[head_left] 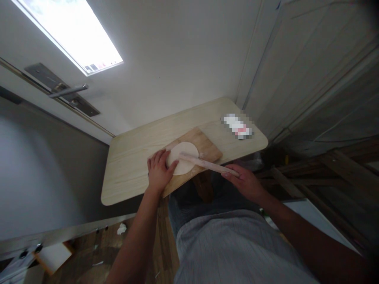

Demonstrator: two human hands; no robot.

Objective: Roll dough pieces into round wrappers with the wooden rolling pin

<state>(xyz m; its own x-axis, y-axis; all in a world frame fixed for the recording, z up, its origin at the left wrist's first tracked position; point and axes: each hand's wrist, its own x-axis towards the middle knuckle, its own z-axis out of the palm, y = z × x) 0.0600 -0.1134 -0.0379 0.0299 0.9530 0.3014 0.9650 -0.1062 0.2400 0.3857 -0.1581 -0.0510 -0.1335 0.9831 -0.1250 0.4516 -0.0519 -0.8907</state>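
Observation:
A round, flat sheet of dough [179, 165] lies on a wooden board [207, 144]. My left hand [160, 169] rests over the left edge of the dough and the board, its thumb on the dough and its fingers stretched out. A slim wooden rolling pin [213, 165] slants across the dough. Its near end is gripped by my right hand [241, 181], which is off the table's front edge. The pin's far tip reaches about the dough's middle. Part of the dough's left rim is hidden under my left hand.
The board lies at the front edge of a pale wooden table [127, 157]. A blurred-out white and red item [237, 125] is at the table's right. Behind stands a door with a metal handle [69, 90]. Wooden slats [296, 183] are to the right.

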